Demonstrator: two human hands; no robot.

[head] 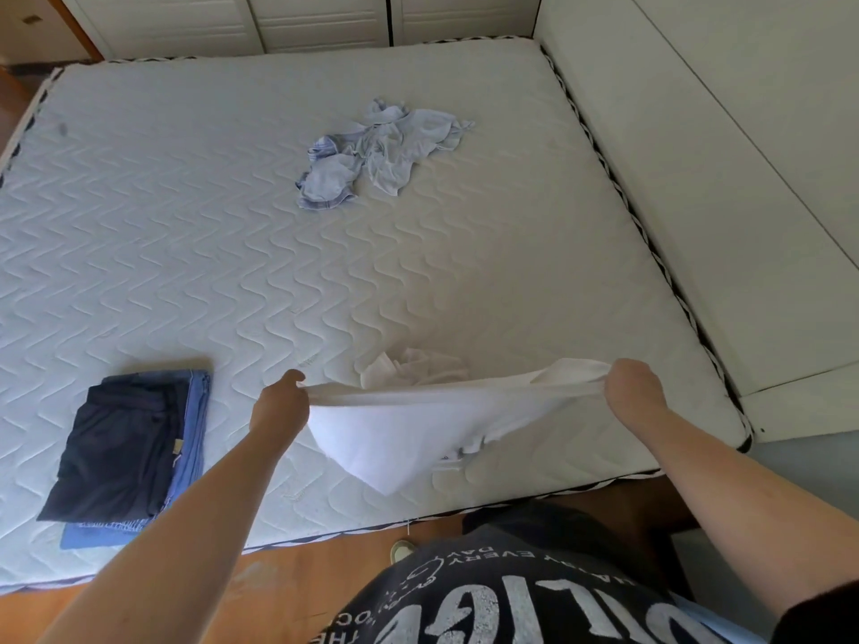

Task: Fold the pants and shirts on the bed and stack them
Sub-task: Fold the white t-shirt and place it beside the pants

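The left hand [279, 402] and the right hand [634, 395] each pinch a corner of a white cotton shirt [395, 439], stretched between them low in the frame above the quilted white bed [186, 225]. A folded dark-and-blue stack [130, 453] lies lower left; crumpled pale blue clothes [376, 151] lie upper centre.

A home bedroom: bare quilted mattress [232, 234], white louvered closet doors [320, 20].
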